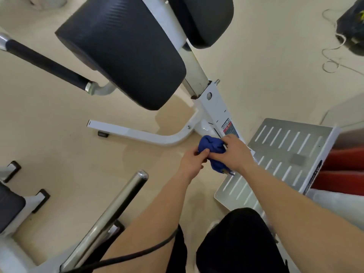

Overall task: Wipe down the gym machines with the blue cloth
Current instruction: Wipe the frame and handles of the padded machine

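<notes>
Both hands, left hand [192,161] and right hand [235,152], gripped the bunched blue cloth [211,147] above the machine's white frame [213,107], beside the slotted footplate [285,146].

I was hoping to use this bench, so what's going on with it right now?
A person is holding a bunched blue cloth in both hands: the left hand pinches one end, and the right hand grips over the other. The cloth is at the low end of the white frame, beside the slotted metal footplate. Whether it touches the frame cannot be told.
</notes>
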{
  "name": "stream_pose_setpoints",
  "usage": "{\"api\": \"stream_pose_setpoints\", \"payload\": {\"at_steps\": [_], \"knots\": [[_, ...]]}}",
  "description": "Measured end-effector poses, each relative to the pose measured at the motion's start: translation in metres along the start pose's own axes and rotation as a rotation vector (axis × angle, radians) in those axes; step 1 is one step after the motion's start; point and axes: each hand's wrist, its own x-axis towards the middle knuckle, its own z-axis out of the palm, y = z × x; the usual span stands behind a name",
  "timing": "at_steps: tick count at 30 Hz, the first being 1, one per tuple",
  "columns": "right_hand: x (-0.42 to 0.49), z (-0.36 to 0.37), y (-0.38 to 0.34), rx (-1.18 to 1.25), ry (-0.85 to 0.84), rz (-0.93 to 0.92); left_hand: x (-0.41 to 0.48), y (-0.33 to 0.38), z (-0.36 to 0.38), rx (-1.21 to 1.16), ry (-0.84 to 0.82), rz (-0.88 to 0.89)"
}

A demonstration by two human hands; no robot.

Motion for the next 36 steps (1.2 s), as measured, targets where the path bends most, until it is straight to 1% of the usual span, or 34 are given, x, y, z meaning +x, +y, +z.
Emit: {"api": "stream_pose_setpoints", "payload": {"at_steps": [3,6,8,11,13,16,19,21,23,25,26,27,29,32,34,36], "knots": [[0.030,0.016,0.028,0.147,-0.050,-0.019,0.044,-0.025,-0.001,0.013,0.020,0.051],[0.056,0.028,0.049,0.212,-0.010,-0.067,0.082,-0.042,-0.001,0.004,0.058,0.113],[0.072,0.034,0.058,0.236,0.069,-0.061,0.103,-0.048,-0.001,-0.034,0.118,0.126],[0.098,0.038,0.061,0.278,0.219,-0.031,0.128,-0.048,-0.004,-0.126,0.273,0.123],[0.114,0.035,0.055,0.311,0.303,-0.055,0.145,-0.043,-0.007,-0.139,0.365,0.204],[0.139,0.025,0.034,0.359,0.388,-0.169,0.167,-0.021,-0.009,-0.181,0.464,0.370],[0.168,0.017,0.009,0.367,0.505,-0.281,0.187,0.009,-0.015,-0.297,0.553,0.475],[0.188,0.019,0.002,0.331,0.607,-0.297,0.205,0.021,-0.017,-0.334,0.594,0.526],[0.205,0.027,0.006,0.302,0.720,-0.287,0.222,0.023,-0.016,-0.322,0.651,0.552],[0.212,0.036,0.011,0.360,0.813,-0.296,0.232,0.021,-0.014,-0.362,0.691,0.539],[0.214,0.040,0.014,0.396,0.831,-0.321,0.236,0.021,-0.013,-0.407,0.706,0.519],[0.215,0.046,0.017,0.403,0.836,-0.358,0.238,0.021,-0.011,-0.449,0.715,0.493],[0.217,0.059,0.022,0.319,0.875,-0.445,0.236,0.024,-0.004,-0.495,0.693,0.490],[0.219,0.084,0.031,0.138,0.893,-0.527,0.227,0.022,0.017,-0.411,0.608,0.595],[0.222,0.095,0.040,0.085,0.876,-0.518,0.228,0.016,0.023,-0.358,0.519,0.646],[0.226,0.097,0.049,0.061,0.884,-0.538,0.234,0.008,0.019,-0.335,0.433,0.654]]}}
